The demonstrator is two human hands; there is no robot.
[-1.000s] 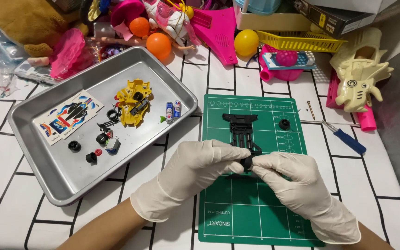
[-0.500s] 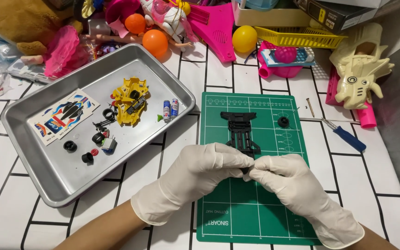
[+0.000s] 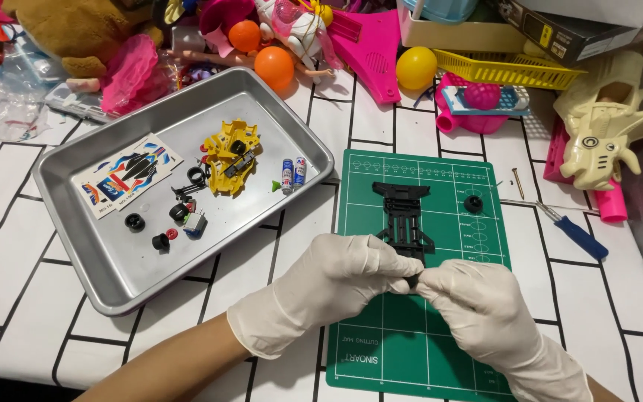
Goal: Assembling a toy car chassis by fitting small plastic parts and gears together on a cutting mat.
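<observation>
Both gloved hands, left hand [image 3: 336, 286] and right hand [image 3: 478, 305], stay pinched together on a small black part [image 3: 411, 281] at frame centre; the chassis [image 3: 403, 219] is unmoved.

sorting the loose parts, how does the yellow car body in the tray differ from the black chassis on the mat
The yellow car body lies in the metal tray among small loose parts; the black chassis lies on the green cutting mat. The yellow car body is bright and untouched, well clear of both hands; the black chassis is dark, and its near end meets the gloved left hand and right hand. Both look like plastic toy-car parts.
</observation>
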